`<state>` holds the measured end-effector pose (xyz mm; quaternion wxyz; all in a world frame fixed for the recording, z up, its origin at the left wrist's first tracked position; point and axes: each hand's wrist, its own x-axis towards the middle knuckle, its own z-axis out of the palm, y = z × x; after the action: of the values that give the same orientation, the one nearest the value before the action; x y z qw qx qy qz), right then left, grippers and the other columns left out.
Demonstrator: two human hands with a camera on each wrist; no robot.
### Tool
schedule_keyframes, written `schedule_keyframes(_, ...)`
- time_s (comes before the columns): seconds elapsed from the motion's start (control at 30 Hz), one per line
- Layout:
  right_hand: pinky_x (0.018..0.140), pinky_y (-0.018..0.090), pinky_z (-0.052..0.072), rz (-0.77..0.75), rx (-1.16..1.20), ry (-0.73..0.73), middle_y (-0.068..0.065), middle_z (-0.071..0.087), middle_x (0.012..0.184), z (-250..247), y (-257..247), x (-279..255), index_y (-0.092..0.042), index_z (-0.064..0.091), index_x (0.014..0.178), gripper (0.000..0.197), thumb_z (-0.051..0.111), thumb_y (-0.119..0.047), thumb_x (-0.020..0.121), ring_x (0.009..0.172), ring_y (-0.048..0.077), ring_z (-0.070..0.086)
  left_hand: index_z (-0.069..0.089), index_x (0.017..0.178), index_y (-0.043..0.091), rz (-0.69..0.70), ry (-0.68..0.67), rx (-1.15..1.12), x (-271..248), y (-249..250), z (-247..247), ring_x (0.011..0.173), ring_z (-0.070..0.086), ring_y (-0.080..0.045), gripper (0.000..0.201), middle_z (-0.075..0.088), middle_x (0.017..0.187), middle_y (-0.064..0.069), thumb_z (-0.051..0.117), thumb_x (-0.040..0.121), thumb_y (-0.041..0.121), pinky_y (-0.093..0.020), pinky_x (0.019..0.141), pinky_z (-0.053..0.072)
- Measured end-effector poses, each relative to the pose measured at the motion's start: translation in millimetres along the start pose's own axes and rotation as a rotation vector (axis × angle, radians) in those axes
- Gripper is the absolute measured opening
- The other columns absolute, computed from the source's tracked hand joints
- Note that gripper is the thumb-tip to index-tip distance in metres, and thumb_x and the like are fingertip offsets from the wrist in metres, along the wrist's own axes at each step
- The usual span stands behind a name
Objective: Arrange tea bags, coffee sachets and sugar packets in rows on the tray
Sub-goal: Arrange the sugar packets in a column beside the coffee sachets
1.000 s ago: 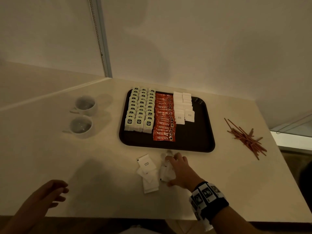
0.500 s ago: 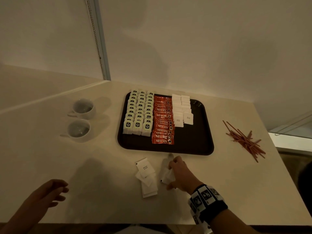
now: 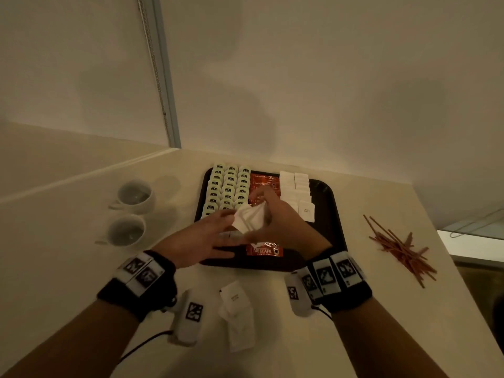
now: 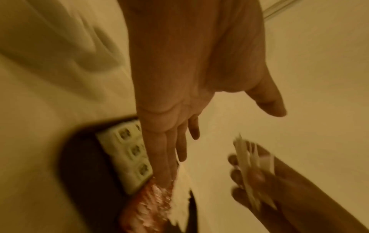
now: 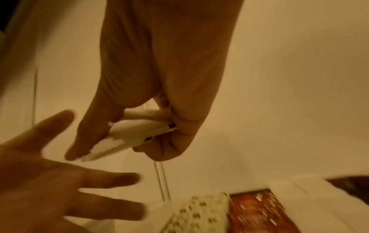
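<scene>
On the counter our dark tray holds tea bags, coffee sachets and sugar packets in rows. Above it, our right hand pinches a sugar packet bunch; left hand is spread flat, holding nothing.

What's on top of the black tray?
On the tray lie rows of tea bags, red coffee sachets and white sugar packets. The left hand and right hand, which holds more packets, cover the rows' near ends.
</scene>
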<state>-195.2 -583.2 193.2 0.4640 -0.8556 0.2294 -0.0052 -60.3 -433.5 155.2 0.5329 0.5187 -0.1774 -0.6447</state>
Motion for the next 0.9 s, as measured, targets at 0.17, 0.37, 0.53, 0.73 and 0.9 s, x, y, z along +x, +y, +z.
schedule_keyframes(0.17,0.060,0.009,0.039,-0.113,-0.161,0.034,-0.006,0.056,0.091,-14.9,-12.7,39.3,-0.018,0.031,0.135,0.085,0.081,-0.012,0.067,0.076,0.002,0.055,0.055,0.120,0.016,0.040,-0.054,-0.225,48.4,38.6,33.1,0.086,0.069,-0.018,0.033,0.071,0.100,-0.007,0.050,0.090,0.028,-0.034,0.074,0.057)
schedule_keyframes(0.37,0.103,0.039,0.034,-0.097,-0.349,0.150,0.003,0.036,0.132,-29.0,13.5,54.3,-0.021,0.039,0.139,0.095,0.085,-0.038,0.057,0.123,0.023,0.033,0.055,0.118,0.011,0.036,0.002,-0.355,74.7,51.9,31.8,0.074,0.067,-0.017,0.028,0.071,0.092,-0.009,0.044,0.092,0.014,-0.026,0.055,0.054)
schedule_keyframes(0.53,0.086,0.036,0.054,-0.017,0.250,0.361,-0.004,0.062,0.109,-47.1,38.0,55.2,-0.018,0.060,0.111,0.022,0.059,-0.025,0.090,0.099,0.015,0.060,0.054,0.113,0.006,0.053,0.038,-0.409,95.1,62.2,26.1,0.081,0.071,-0.026,0.021,0.072,0.089,-0.015,0.048,0.093,0.010,-0.037,0.070,0.060)
schedule_keyframes(0.73,0.063,0.022,0.051,0.009,0.282,0.496,0.005,0.067,0.086,-53.5,52.7,71.5,-0.013,0.065,0.090,0.007,0.065,-0.020,0.086,0.074,0.011,0.062,0.059,0.107,0.006,0.088,0.076,-0.344,118.1,69.0,25.6,0.085,0.068,-0.025,0.016,0.072,0.090,-0.013,0.054,0.091,0.006,-0.036,0.069,0.060)
schedule_keyframes(0.9,0.059,0.020,0.054,0.082,0.435,0.435,0.012,0.068,0.093,-62.6,56.7,67.8,-0.009,0.056,0.096,0.015,0.065,-0.008,0.085,0.076,0.011,0.068,0.061,0.098,0.011,0.172,0.181,-0.229,130.0,65.0,25.9,0.090,0.065,-0.025,0.026,0.067,0.099,-0.013,0.056,0.084,-0.011,-0.033,0.068,0.058)
